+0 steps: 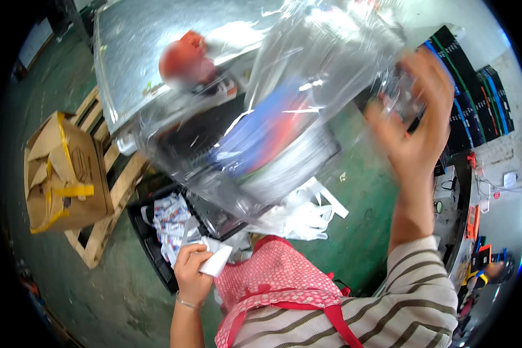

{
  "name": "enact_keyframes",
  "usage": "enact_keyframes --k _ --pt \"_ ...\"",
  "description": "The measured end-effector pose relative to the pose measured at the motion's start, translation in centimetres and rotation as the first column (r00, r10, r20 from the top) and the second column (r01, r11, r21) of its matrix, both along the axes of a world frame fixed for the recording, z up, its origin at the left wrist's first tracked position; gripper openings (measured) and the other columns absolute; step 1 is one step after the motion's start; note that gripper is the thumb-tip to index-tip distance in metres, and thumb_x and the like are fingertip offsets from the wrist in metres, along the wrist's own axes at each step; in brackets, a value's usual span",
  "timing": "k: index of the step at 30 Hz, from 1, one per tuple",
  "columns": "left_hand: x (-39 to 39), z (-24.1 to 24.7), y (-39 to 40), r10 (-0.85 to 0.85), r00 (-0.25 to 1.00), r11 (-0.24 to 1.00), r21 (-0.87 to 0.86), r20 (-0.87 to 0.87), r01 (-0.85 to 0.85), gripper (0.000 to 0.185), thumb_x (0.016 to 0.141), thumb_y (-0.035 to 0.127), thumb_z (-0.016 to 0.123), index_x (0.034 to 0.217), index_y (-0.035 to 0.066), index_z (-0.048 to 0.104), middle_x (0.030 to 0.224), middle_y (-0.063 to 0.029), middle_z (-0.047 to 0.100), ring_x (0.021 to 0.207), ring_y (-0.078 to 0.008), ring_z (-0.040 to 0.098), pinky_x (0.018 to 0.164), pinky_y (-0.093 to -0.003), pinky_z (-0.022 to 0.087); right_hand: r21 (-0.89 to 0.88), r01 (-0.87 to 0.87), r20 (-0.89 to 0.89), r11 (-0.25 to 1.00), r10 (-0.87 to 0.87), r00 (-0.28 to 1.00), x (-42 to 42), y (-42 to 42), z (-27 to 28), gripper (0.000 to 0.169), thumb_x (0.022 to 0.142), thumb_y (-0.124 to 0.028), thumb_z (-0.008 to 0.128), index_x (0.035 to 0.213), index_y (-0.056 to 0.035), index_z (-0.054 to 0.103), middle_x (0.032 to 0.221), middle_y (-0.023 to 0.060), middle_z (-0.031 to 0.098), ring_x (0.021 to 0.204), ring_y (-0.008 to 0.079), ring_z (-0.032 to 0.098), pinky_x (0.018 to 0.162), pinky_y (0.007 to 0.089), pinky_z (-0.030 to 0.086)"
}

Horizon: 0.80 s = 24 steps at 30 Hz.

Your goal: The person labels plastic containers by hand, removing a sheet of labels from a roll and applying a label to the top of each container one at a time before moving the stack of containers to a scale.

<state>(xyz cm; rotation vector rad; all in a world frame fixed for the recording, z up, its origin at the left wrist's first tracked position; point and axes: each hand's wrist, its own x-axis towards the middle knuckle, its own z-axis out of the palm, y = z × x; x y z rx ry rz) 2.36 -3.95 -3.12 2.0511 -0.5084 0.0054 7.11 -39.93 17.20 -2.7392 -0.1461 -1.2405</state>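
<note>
My left hand (pixel 192 272) pinches a folded white slip (pixel 216 256), perhaps paper, low in front of the apron. Up on the right, my right hand (pixel 417 113) is blurred, with thumb and fingers apart around crinkled clear plastic; whether it grips this is unclear. A large clear plastic bag (pixel 326 56) stretches across the middle, smeared by motion. Blue and red items (pixel 261 130) show in or behind the bag, above a pale stack (pixel 293 161). Beneath lies a black plastic crate (pixel 152 243) with several printed packets (pixel 172 222).
A metal-topped table (pixel 135 56) stands ahead, with a blurred red object (pixel 182 61) near its edge. On the left, an open cardboard box (pixel 69 174) sits on a wooden pallet (pixel 98 237). White plastic bags (pixel 304 213) lie below. Black boxes (pixel 465 95) are stacked at right. A person (pixel 489 269) is far right.
</note>
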Motion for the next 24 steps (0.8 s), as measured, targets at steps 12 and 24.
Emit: enact_keyframes --k 12,24 --pt "3.9 3.1 -4.0 -0.082 0.987 0.964 -0.261 -0.138 0.044 0.02 0.075 -0.005 0.073 0.092 0.0 0.064 0.091 -0.0093 0.061 0.079 -0.0178 0.061 0.071 -0.0274 0.05 -0.096 0.365 -0.283 0.926 -0.377 0.882 12.2 -22.9 1.0 0.046 0.091 -0.041 0.059 0.124 -0.0101 0.063 0.131 0.0179 0.058 0.121 0.0302 0.054 0.102 0.0391 0.04" --pt "-0.1 -1.1 -1.2 -0.065 0.833 0.893 -0.405 -0.55 -0.198 0.016 0.078 -0.004 0.07 0.091 0.002 0.064 0.08 -0.0039 0.063 0.071 -0.0084 0.059 0.061 -0.0227 0.045 0.829 -0.298 -0.345 0.472 0.853 0.392 -2.3 12.0 -16.2 0.014 0.077 -0.012 0.078 0.085 -0.003 0.072 0.089 0.0083 0.07 0.083 0.0249 0.068 0.079 0.0361 0.051"
